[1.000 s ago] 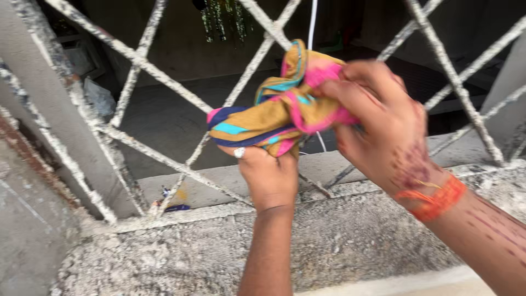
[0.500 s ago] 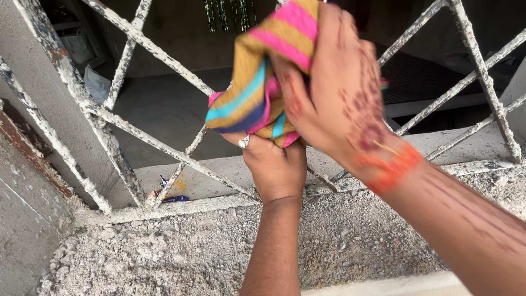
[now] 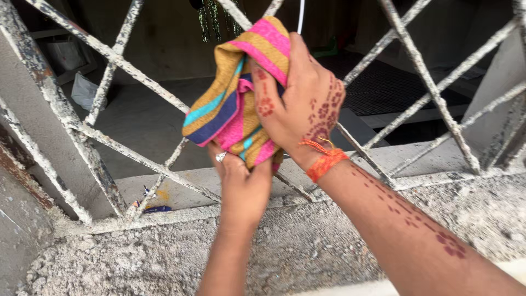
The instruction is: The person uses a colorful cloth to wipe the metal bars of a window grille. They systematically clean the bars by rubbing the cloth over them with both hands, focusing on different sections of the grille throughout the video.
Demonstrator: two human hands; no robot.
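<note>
Both hands, left hand (image 3: 244, 183) at six o'clock and right hand (image 3: 298, 104) at twelve, clenched around striped cloth (image 3: 230, 107) against whitewashed grille (image 3: 109, 52); crumbly concrete ledge (image 3: 137, 249) below, dim room (image 3: 164, 38) beyond.

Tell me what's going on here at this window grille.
A person holds a bunched striped cloth against a rusty, white-flecked metal grille. The right hand presses the cloth from the front, high up, while the left hand grips its lower end from below. Under the grille runs a rough, crumbling concrete ledge.
</note>
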